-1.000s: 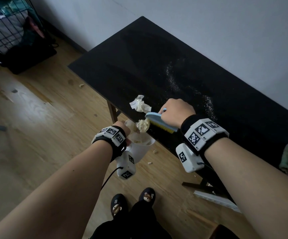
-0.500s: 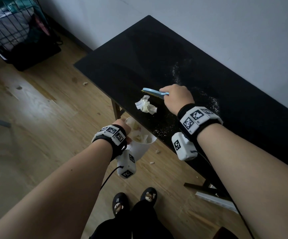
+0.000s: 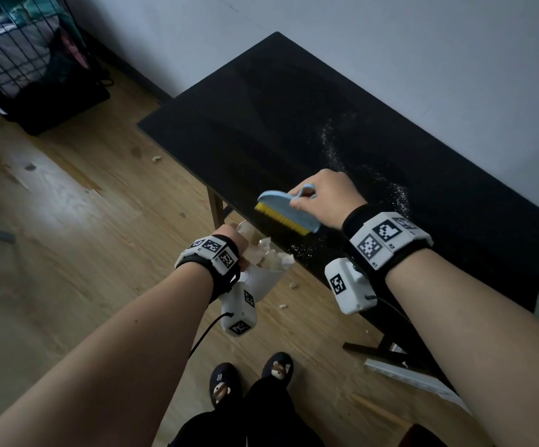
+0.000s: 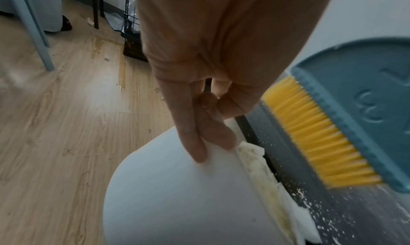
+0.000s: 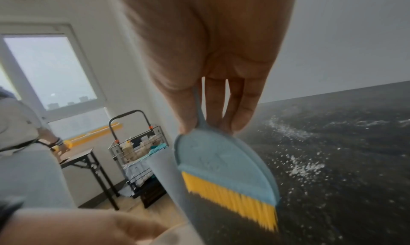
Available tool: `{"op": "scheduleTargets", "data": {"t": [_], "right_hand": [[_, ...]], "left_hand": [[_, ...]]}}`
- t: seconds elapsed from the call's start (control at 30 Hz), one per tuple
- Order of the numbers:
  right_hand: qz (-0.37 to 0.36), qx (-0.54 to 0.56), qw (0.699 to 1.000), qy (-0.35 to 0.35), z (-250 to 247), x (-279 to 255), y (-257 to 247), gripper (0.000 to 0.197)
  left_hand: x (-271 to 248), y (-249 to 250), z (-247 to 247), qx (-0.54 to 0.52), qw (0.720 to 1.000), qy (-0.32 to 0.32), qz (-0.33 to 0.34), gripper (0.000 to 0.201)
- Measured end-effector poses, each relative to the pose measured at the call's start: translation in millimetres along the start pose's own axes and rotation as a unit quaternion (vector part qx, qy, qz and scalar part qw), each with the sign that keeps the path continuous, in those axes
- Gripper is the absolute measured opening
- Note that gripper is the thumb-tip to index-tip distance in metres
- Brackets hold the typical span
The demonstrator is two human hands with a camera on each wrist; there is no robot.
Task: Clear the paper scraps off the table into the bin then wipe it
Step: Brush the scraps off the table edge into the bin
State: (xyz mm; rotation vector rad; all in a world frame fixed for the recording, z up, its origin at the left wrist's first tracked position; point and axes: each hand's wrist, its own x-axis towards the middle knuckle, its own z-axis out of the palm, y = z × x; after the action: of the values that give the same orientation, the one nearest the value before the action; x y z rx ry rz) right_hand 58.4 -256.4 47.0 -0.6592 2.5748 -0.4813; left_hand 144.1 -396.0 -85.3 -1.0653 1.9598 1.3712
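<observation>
Dim room; daylight enters from a window [image 5: 51,73] at nine o'clock. The brush [image 5: 230,178] bristles blur; edges bend.

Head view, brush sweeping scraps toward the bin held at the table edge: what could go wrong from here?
1. Scraps may miss the bin: several bits already lie on the floor beneath it.
2. The bin looks nearly full of paper scraps, so more could spill over.
3. The left hand holds it only by a rim grip; a hard brush stroke might tip it.

Head view steeply down over both forearms; wrist views close along the fingers, all sharing the blue yellow-bristled brush [image 3: 289,214] at the black table [image 3: 294,124] edge.
</observation>
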Motion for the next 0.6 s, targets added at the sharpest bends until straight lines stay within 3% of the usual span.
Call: {"op": "scheduleTargets", "data": {"t": [0.13,0.27,0.47,0.6], "right_hand": [[0.069,-0.078,0.989,0.103,-9,1,30,0.023],[0.151,-0.132,0.978,0.055,9,-10,51,0.026],[0.071,-0.050,0.996,-0.018,20,-14,22,0.023],[0.065,-0.019,0.998,0.010,7,-17,21,0.025]], "left_hand": [[-3,-1,5,0.019,1.000,-0.021,-0.011,0.046],[-8,2,14,0.022,0.999,-0.036,-0.017,0.048],[-10,7,23,0.028,0.999,-0.039,-0.004,0.041],[-16,11,23,0.027,0.999,-0.039,-0.009,0.049]]}}
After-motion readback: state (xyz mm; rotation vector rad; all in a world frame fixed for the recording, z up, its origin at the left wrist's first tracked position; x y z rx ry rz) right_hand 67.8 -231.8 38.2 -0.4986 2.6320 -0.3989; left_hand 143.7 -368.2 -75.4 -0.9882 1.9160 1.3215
